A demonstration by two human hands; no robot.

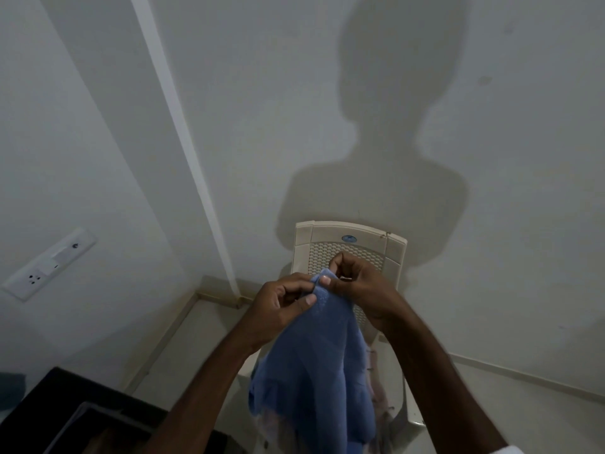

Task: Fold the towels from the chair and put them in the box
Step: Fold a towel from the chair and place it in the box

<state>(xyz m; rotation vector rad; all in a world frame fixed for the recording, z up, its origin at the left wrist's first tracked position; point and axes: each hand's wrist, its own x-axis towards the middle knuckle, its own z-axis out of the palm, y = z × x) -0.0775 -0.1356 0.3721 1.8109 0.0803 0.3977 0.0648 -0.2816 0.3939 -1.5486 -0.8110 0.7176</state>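
A cream plastic chair with a lattice back (pixel 350 245) stands hard against the white painted wall (pixel 491 158), leaving no reach behind it. A blue terry towel (pixel 314 371) hangs across the seat (pale pinkish cloth (pixel 375 385) shows at its edge). Open beige tiled floor (pixel 196 339) separates the chair from the dark open box with a grey rim (pixel 70 421).

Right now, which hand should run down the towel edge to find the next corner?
Left, probably: the left hand pinches the blue towel lower on its edge, while the right hand holds the top tip as anchor.
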